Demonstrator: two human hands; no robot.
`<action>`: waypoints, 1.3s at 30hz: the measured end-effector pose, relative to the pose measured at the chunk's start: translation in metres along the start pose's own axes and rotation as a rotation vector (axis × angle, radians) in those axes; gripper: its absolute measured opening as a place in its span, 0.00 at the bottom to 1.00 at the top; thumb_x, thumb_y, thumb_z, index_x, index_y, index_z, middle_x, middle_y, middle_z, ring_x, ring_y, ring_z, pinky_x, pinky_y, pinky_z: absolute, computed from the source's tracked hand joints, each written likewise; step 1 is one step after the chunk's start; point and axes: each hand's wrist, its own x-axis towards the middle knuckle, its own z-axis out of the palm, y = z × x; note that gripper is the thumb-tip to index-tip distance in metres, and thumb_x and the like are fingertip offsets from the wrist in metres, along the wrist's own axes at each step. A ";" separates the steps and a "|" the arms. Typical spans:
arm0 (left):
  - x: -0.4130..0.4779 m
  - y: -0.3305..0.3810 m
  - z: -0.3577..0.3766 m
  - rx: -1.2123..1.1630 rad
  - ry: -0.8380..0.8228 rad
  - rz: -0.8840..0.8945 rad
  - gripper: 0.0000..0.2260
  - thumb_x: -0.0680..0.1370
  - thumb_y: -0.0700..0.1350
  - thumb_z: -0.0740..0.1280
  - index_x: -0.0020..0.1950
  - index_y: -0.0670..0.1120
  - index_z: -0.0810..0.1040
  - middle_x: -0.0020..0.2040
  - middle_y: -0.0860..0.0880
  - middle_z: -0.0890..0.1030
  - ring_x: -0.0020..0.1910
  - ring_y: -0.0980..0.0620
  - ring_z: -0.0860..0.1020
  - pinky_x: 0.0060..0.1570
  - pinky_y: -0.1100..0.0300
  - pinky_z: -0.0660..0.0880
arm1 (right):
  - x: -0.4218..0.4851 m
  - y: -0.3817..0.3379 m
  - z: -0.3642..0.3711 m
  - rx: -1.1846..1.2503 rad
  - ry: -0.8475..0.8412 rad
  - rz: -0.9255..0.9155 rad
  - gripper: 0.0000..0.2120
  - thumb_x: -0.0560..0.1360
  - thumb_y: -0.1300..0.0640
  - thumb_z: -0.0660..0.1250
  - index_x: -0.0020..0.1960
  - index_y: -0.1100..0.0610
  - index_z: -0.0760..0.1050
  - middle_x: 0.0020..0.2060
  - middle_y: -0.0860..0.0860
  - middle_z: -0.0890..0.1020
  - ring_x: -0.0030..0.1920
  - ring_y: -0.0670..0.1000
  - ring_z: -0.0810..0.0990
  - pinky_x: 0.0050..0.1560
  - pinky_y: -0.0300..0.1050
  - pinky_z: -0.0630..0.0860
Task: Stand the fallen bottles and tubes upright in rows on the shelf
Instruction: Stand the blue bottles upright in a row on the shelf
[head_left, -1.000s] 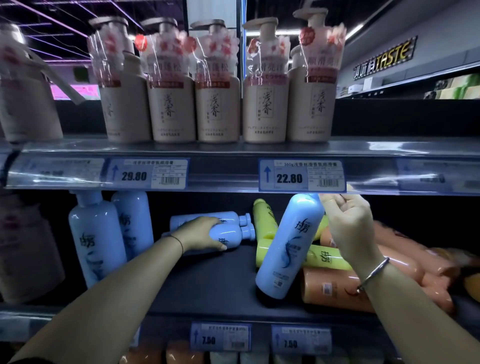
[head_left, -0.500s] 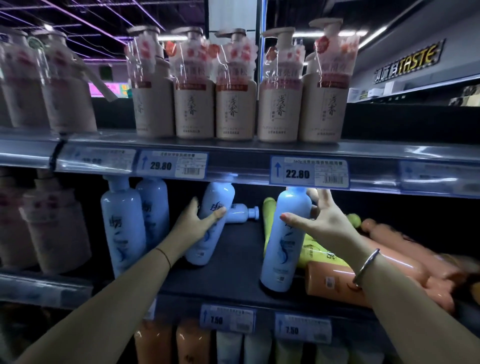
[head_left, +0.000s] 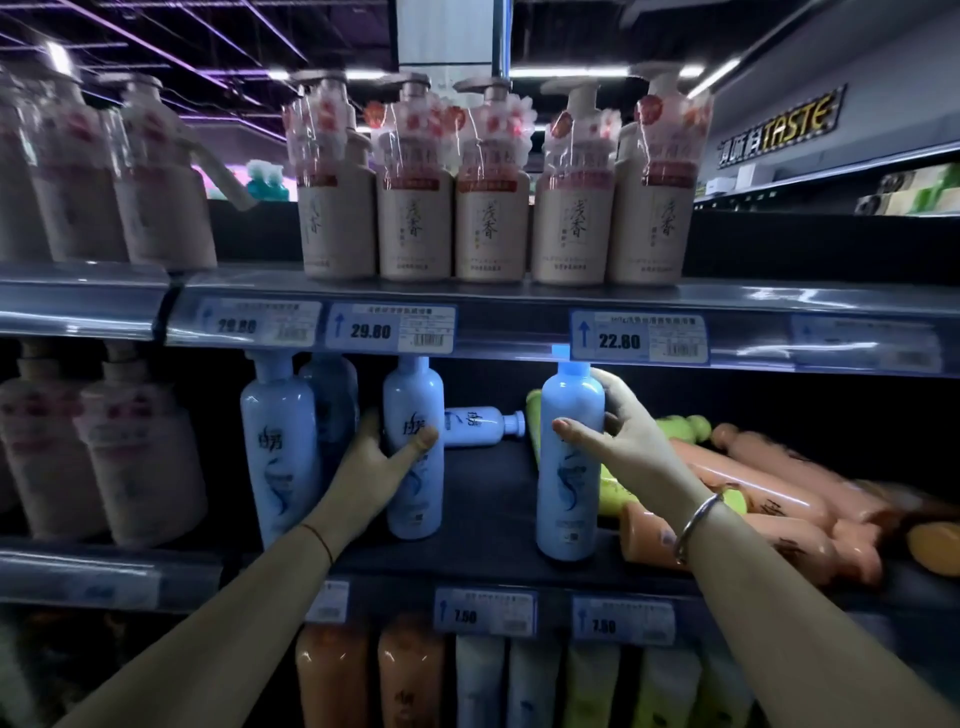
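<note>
On the middle shelf (head_left: 483, 525) my left hand (head_left: 382, 467) grips a light blue bottle (head_left: 414, 415) that stands upright. My right hand (head_left: 618, 436) holds a second light blue bottle (head_left: 570, 499), also upright, further right near the shelf's front. Two more blue bottles (head_left: 280, 447) stand at the left. One blue bottle (head_left: 480, 426) lies on its side behind, between my hands. Yellow-green bottles (head_left: 680, 427) and orange bottles (head_left: 779, 488) lie toppled in a heap at the right.
Beige pump bottles (head_left: 488, 228) stand in a row on the upper shelf, with more beige bottles (head_left: 140, 457) left of the blue ones. Price labels (head_left: 639, 340) run along the shelf edges. Orange, white and green tubes (head_left: 410, 680) fill the shelf below.
Both blue bottles went from lying or tilted to standing upright. My left hand lifted its bottle off the shelf floor; my right hand straightened the tilted one.
</note>
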 end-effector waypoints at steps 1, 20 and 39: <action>-0.001 0.000 0.000 0.024 -0.017 0.003 0.25 0.69 0.55 0.71 0.63 0.53 0.68 0.53 0.58 0.78 0.55 0.54 0.78 0.55 0.59 0.74 | -0.004 0.000 -0.002 0.006 -0.022 0.033 0.37 0.66 0.49 0.78 0.71 0.43 0.65 0.60 0.45 0.80 0.60 0.46 0.80 0.61 0.50 0.76; -0.032 -0.019 -0.028 0.273 -0.129 -0.019 0.30 0.68 0.46 0.77 0.65 0.48 0.66 0.55 0.53 0.77 0.54 0.53 0.77 0.57 0.58 0.74 | -0.027 0.011 0.045 -0.279 -0.068 0.208 0.30 0.65 0.62 0.78 0.62 0.52 0.69 0.53 0.46 0.80 0.51 0.42 0.81 0.46 0.37 0.79; -0.062 -0.020 -0.042 0.412 -0.004 0.038 0.34 0.70 0.55 0.73 0.72 0.50 0.64 0.59 0.57 0.76 0.56 0.57 0.76 0.56 0.63 0.74 | 0.031 0.038 0.138 -0.133 -0.104 0.202 0.25 0.68 0.59 0.77 0.58 0.49 0.69 0.47 0.43 0.79 0.44 0.35 0.77 0.39 0.29 0.75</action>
